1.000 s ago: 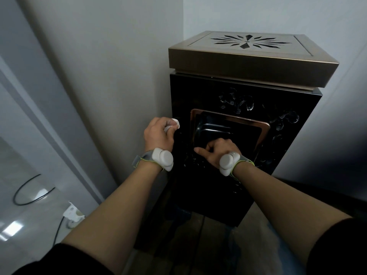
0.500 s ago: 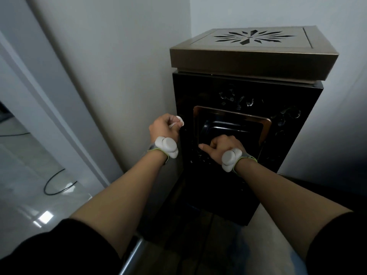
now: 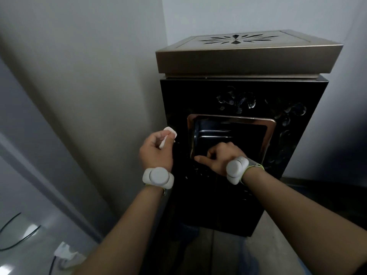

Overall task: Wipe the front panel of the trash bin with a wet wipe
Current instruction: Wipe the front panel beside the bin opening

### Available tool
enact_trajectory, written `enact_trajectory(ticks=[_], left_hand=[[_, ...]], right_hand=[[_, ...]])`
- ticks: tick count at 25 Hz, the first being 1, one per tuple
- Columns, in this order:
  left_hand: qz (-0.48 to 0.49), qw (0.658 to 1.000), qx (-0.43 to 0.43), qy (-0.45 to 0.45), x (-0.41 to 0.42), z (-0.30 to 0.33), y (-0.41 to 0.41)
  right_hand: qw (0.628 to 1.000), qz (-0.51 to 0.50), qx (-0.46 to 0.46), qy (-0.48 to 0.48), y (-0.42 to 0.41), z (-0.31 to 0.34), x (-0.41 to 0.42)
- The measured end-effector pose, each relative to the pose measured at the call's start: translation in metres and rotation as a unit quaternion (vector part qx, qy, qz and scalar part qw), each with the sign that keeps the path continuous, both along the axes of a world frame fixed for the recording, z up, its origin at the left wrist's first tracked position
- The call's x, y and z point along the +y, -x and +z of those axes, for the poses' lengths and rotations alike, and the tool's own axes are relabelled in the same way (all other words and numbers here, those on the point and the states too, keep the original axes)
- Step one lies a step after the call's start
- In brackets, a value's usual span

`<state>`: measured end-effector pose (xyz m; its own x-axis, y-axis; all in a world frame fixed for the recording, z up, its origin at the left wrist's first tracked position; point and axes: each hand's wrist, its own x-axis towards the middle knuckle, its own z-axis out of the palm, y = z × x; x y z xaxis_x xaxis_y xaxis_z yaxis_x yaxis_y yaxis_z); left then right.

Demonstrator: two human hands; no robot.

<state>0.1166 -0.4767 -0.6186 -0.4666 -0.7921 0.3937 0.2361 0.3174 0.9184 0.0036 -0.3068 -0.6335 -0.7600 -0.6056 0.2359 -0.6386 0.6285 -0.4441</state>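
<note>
While the tall trash bin (image 3: 228, 185) stands upright, front panel (image 3: 222, 100) facing both hands:
Left hand (image 3: 155, 150) fisted on a wet wipe (image 3: 168, 133) at the panel's left edge; right hand (image 3: 222, 155) curled, gripping the opening's lower rim (image 3: 193, 153).

Glossy black trash bin (image 3: 228, 195) — bronze lid (image 3: 246, 56) with starburst cutouts — white wet wipe (image 3: 168, 133).
</note>
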Motion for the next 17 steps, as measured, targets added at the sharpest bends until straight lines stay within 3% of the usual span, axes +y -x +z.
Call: enact_trajectory(ticks=[4,9,17], left_hand=[[0.014,0.999,0.014,0.047,0.008,-0.011,-0.003],[-0.010,0.981,0.003,0.193,0.019,-0.008,-0.003],[0.000,0.960,-0.017,0.280,0.009,-0.002,0.002]], right_hand=[[0.999,-0.024,0.026,-0.004,-0.005,0.000,-0.002],[0.999,-0.033,0.021,-0.020,-0.009,0.005,-0.001],[0.998,-0.052,0.001,-0.032,-0.013,0.010,-0.002]])
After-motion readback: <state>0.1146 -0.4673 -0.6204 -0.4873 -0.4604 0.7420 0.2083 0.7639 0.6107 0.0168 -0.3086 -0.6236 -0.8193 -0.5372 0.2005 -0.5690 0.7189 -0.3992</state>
